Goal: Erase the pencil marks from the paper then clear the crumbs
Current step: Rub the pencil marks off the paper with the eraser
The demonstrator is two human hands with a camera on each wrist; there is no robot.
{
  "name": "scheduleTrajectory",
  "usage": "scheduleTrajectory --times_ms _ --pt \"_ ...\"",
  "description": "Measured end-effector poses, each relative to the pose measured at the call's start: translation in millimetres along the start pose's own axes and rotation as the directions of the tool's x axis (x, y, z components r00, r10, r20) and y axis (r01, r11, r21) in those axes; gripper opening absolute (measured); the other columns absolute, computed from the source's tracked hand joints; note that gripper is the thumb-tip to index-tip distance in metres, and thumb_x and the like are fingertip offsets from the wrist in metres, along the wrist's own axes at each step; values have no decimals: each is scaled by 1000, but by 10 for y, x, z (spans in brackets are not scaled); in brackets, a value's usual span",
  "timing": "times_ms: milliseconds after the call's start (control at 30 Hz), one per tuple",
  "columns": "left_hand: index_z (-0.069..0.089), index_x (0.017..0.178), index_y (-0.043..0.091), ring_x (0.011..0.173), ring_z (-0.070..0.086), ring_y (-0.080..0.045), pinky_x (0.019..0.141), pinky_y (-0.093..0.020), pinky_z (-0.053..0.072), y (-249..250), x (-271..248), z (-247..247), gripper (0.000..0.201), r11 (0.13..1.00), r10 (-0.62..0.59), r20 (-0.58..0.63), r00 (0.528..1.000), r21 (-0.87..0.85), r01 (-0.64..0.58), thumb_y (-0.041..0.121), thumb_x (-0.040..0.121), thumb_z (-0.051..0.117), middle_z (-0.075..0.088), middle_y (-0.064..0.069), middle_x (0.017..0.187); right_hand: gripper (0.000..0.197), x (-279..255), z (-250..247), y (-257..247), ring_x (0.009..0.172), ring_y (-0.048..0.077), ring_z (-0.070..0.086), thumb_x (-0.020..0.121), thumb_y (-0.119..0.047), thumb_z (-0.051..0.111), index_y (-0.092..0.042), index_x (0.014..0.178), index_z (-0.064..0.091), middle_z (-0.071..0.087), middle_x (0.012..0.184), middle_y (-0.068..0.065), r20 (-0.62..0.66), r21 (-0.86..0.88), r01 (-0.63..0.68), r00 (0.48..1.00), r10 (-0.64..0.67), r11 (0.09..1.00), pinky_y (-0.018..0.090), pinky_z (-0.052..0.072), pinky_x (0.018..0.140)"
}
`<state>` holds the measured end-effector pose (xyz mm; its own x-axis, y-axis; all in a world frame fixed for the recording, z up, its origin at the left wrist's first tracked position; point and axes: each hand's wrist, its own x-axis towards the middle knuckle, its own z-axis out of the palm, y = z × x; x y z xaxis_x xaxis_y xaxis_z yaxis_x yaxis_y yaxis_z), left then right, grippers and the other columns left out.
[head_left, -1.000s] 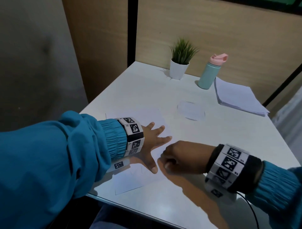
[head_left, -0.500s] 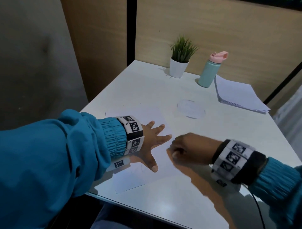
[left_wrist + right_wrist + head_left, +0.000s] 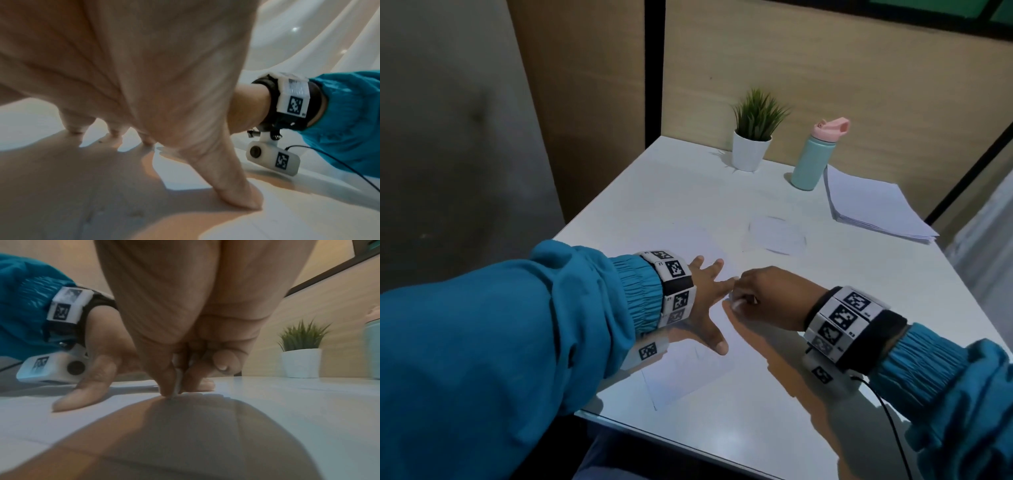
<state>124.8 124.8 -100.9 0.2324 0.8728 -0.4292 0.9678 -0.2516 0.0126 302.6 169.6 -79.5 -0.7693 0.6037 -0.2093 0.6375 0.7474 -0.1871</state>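
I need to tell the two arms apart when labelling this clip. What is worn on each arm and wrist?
Both arms wear teal sleeves with gathered cuffs. The left wrist band is white blocks printed with black square markers; the right wrist band is the same on a black strap, with a thin black cable trailing from its white camera pod.

- The left hand (image 3: pixel 698 301) lay palm down, fingers straight and spread wide, thumb (image 3: pixel 717 346) stretched toward the body.
- In the left wrist view, its fingertips (image 3: pixel 244 199) pressed flat on the surface beneath.
- The right hand (image 3: pixel 767 298) was curled into a loose fist just beside the left index fingertip, knuckles up.
- In the right wrist view, its thumb and fingers (image 3: pixel 166 378) pinched together, pointing down, with a thin pale sliver between them.
- Both wrists wore marker bands over teal sleeves, forearms converging from either side.
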Motion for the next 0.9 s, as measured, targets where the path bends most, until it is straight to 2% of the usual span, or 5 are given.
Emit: scheduleTrajectory --times_ms 200,467,700,800,900 --pt "-15 156 22 152 -12 -30 118 -60 10 -332 -255 -210 136 993 -53 22 998 109 50 92 61 54 -19 -5 164 23 -45 -9 324 76 18 58 85 -29 47 -28 63 43 61 79 -6 -32 -72 -77 997 75 994 39 52 75" --pt "-17 154 32 152 -12 -26 119 -59 5 -519 -249 153 134 996 -54 23 998 74 52 102 54 36 -20 -2 164 26 -173 -59 574 69 11 53 86 -24 52 -26 61 45 58 68 -9 -42 -38 -227 973 226 973 24 37 59" --pt "-14 155 31 152 -11 -24 118 -60 1 -448 -132 83 131 993 -9 -67 998 120 17 105 53 20 -17 3 165 22 -138 -261 329 66 3 51 91 -29 59 -22 70 61 60 76 -8 -79 -35 -79 994 76 996 27 43 69" --pt "-18 154 32 152 -11 -24 118 -60 1 -430 -50 132 135 994 -17 -60 998 108 24 107 49 22 -20 4 164 18 40 -256 128 72 9 52 92 -27 56 -17 79 65 58 77 -10 -63 -62 -29 998 25 998 28 44 72" --pt "-22 152 35 151 -15 -23 117 -61 0 -428 -32 148 138 996 -34 -25 999 79 35 109 43 19 -25 6 162 17 212 -255 101 83 19 60 92 -25 49 -23 77 57 59 81 -7 10 -148 -130 991 133 980 31 49 73"
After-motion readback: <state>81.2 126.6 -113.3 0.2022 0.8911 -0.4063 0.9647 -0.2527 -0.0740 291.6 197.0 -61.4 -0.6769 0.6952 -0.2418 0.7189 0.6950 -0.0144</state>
